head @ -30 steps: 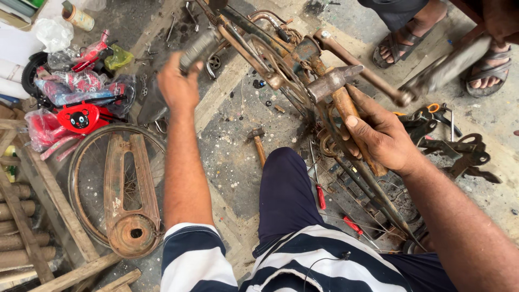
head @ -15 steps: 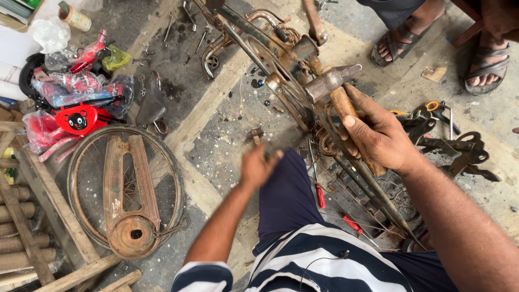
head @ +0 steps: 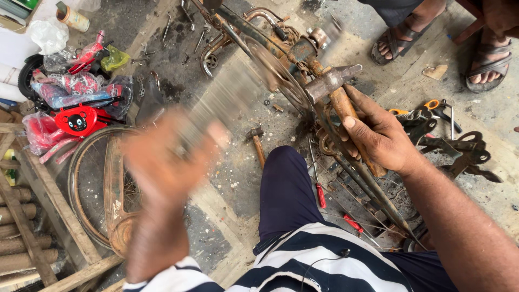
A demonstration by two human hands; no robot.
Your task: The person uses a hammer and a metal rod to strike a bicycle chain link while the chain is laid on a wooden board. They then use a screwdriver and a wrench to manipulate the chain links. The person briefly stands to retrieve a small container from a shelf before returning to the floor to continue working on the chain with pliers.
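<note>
Oil-stained concrete is spreading out under a rusty bicycle frame (head: 281,54), with a bare wheel rim (head: 102,189) lying at the left and another person's sandalled feet (head: 400,40) waiting at the top. Right hand (head: 378,138) is clenching the wooden handle of a rusty hammer (head: 331,81), its head resting against the frame, while the left hand (head: 162,162) is sweeping up in a blur, fingers apparently wrapped around a streaked grey tool (head: 227,100) I cannot identify. Half a second ago that left hand was reaching low toward the small hammer (head: 255,135) lying by the knee; now it is raised high and left.
</note>
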